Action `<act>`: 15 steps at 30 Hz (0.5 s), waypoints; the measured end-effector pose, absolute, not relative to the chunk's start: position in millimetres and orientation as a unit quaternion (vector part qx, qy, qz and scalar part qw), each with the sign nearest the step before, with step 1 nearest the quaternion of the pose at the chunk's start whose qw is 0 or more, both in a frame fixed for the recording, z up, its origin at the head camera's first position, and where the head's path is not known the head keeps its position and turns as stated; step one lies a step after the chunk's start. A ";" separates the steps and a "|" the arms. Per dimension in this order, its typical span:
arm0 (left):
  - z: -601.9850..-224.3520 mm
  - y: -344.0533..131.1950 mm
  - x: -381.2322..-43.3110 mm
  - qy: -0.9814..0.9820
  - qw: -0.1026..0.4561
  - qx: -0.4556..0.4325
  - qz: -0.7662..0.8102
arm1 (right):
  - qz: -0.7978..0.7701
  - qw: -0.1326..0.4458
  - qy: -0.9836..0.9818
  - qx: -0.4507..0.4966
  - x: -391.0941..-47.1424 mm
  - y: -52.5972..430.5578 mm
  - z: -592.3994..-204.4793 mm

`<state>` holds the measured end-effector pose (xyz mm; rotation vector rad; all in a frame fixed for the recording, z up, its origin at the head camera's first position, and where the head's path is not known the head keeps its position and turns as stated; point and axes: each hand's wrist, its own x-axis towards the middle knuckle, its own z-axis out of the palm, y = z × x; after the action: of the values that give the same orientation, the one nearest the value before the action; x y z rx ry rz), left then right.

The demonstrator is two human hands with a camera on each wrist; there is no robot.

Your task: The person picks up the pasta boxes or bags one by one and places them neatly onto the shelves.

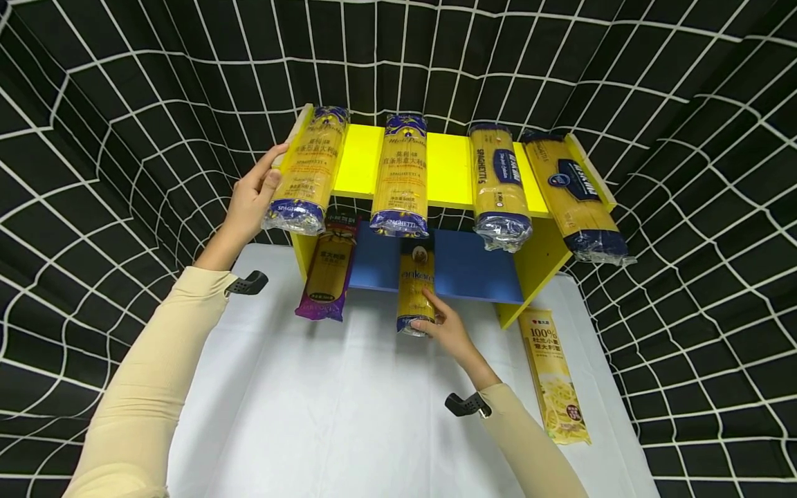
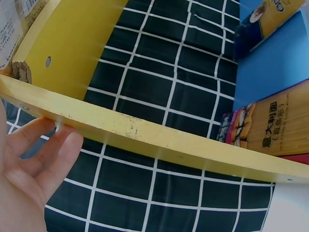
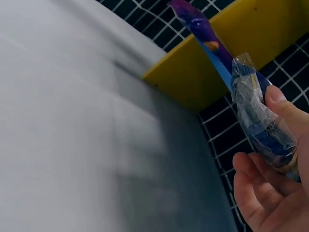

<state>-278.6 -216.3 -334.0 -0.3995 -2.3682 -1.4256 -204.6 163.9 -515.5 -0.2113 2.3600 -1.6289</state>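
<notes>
My left hand [image 1: 249, 200] touches the outside of the yellow side panel [image 2: 130, 125] at the shelf's upper left, fingers fairly straight in the left wrist view. Just beside it, a blue-and-yellow spaghetti pack [image 1: 309, 169] lies on the top tier. With my right hand [image 1: 450, 332] I grip the front end of a yellow spaghetti pack [image 1: 416, 277] on the blue lower tier [image 1: 476, 266]. That pack sticks out past the tier's front edge. In the right wrist view, its crinkled clear end [image 3: 258, 116] sits between thumb and fingers.
More spaghetti packs lie on the yellow top tier [image 1: 450, 166], including one leaning [image 1: 575, 190] at the right. A purple-ended pack [image 1: 328, 270] protrudes from the lower tier's left. Right of the shelf, a long yellow pack [image 1: 554, 377] lies on the white table [image 1: 349, 415].
</notes>
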 end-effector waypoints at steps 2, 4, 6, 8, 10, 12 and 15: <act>-334.3 -216.5 -279.5 -0.834 0.173 -0.142 -0.505 | -0.564 0.133 0.812 -0.074 -208.5 164.3 -516.6; -334.6 -216.5 -280.0 -0.834 0.174 -0.143 -0.505 | -0.570 0.135 0.807 -0.073 -212.2 164.4 -517.9; -334.6 -216.5 -280.1 -0.834 0.175 -0.142 -0.504 | -0.578 0.137 0.802 -0.066 -217.6 165.2 -524.9; -334.4 -216.4 -279.8 -0.835 0.175 -0.140 -0.503 | -0.582 0.136 0.799 -0.059 -222.5 165.7 -532.9; -333.9 -216.1 -279.2 -0.836 0.174 -0.138 -0.502 | -0.581 0.133 0.801 -0.054 -226.9 166.2 -540.6; -333.2 -215.7 -278.6 -0.836 0.173 -0.136 -0.503 | -0.577 0.127 0.805 -0.049 -229.5 166.5 -546.2; -332.6 -215.1 -278.0 -0.835 0.173 -0.135 -0.504 | -0.572 0.120 0.810 -0.050 -229.5 166.2 -547.5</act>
<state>-278.0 -215.1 -332.6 -0.3833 -2.3685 -1.4303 -229.5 166.2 -547.5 -0.1471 2.3664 -1.6733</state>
